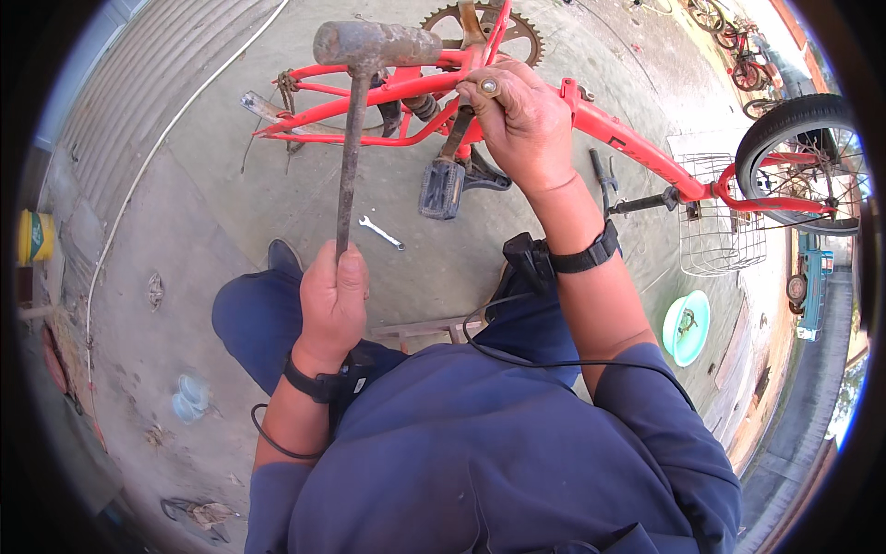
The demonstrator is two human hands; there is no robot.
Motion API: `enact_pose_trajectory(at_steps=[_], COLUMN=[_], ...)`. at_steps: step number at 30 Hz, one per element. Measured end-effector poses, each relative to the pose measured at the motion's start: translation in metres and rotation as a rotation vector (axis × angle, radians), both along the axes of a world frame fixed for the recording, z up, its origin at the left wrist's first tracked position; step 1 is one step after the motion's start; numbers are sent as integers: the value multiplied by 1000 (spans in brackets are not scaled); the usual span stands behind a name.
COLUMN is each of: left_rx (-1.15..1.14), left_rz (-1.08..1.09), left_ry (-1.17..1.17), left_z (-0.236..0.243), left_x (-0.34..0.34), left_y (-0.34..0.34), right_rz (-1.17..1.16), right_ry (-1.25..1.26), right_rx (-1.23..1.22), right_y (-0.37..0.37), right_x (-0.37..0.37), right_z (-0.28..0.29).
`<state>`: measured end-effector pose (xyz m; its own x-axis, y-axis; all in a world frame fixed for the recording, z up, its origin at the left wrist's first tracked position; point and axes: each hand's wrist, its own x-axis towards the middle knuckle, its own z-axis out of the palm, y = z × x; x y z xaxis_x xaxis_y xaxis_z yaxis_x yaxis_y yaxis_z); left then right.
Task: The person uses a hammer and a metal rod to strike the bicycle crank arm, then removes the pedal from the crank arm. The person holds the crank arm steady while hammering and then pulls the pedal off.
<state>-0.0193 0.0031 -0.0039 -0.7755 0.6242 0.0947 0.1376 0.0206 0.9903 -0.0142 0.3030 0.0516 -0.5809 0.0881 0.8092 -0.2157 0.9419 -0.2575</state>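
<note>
My left hand is wrapped round the handle of a hammer. The hammer stands upright, its heavy, rusty head level with the top of a red bicycle frame. Fingers closed, my right hand grips a metal rod by the frame's crank area; only its round end shows clearly. Below that hand hangs a crank arm with a black pedal. A rusty chainring is on the far side. The frame's front wheel is at the right, and the rear end shows no wheel.
A wrench lies on the concrete floor between my feet and the frame. At the right are a wire basket and a turquoise basin with small parts inside. A pale hose runs along the left, near a yellow bucket.
</note>
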Motion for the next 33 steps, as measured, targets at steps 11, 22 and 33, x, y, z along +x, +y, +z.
enact_pose_trajectory(at_steps=[11, 22, 33], left_rx=[-50, -110, -251], left_rz=[88, 170, 180], left_ry=[260, 554, 587], left_z=[33, 59, 79], left_x=[17, 12, 9], left_y=[-11, -18, -15], right_rz=[-23, -75, -119], right_ry=[37, 20, 5], right_rx=[-66, -71, -116], right_y=[-6, -2, 1], right_x=[1, -1, -3], right_z=[-2, -7, -7])
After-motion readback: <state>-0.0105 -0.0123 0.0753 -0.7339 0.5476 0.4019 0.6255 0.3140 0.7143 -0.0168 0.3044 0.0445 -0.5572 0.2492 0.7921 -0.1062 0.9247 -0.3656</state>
